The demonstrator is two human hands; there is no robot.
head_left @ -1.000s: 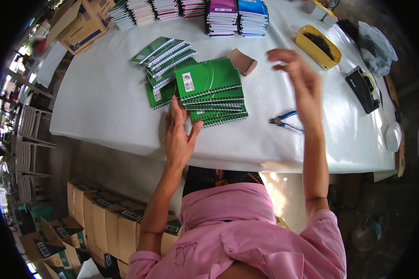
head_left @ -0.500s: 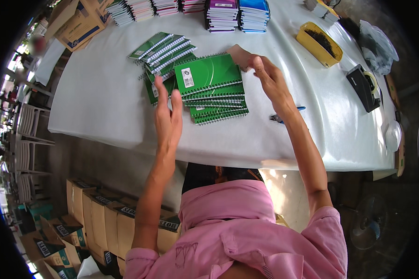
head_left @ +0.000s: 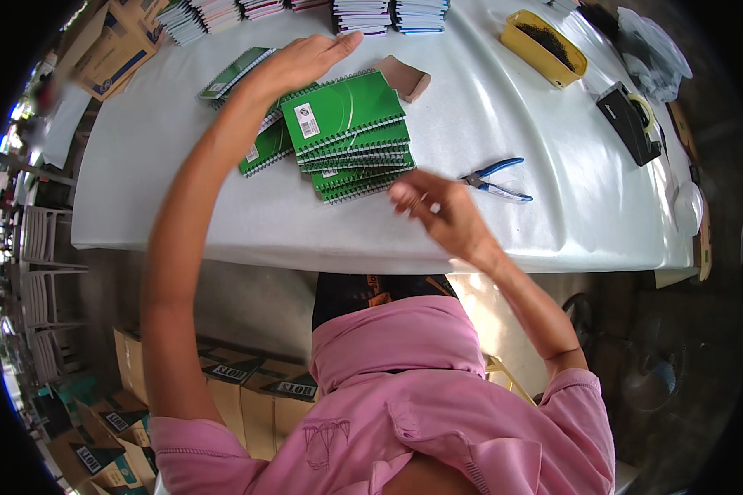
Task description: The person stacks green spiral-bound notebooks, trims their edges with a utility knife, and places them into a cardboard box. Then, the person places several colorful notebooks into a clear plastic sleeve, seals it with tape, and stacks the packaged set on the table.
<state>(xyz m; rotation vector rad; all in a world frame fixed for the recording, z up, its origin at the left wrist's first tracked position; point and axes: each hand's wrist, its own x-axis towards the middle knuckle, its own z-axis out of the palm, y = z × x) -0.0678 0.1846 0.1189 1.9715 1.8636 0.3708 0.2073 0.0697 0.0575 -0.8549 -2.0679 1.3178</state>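
Note:
Over the far end of a pile of green spiral notebooks (head_left: 351, 115), my left hand (head_left: 309, 62) is raised with its fingers stretched out, nothing seen in it. A second group of green notebooks (head_left: 266, 150) lies to the left, partly covered by my left forearm. My right hand (head_left: 444, 213) hovers by the near right corner of the pile, slightly blurred, fingers loosely bent and apart, apparently holding nothing. Just beyond it lie blue-handled pliers (head_left: 495, 179). A piece of brown cardboard (head_left: 404, 78) rests at the pile's far right corner.
Stacks of notebooks with purple (head_left: 362, 16) and blue (head_left: 421, 15) covers stand at the far edge. A yellow tub (head_left: 545, 48) of dark small pieces and a black tape dispenser (head_left: 629, 124) sit at right. Cardboard boxes (head_left: 120, 49) are at far left; more boxes (head_left: 248, 400) stand below the table.
My left hand has moved up and across, over the far side of the notebooks. My right hand has come down and inward from the cardboard, uncovering the pliers. The whole view has shifted slightly.

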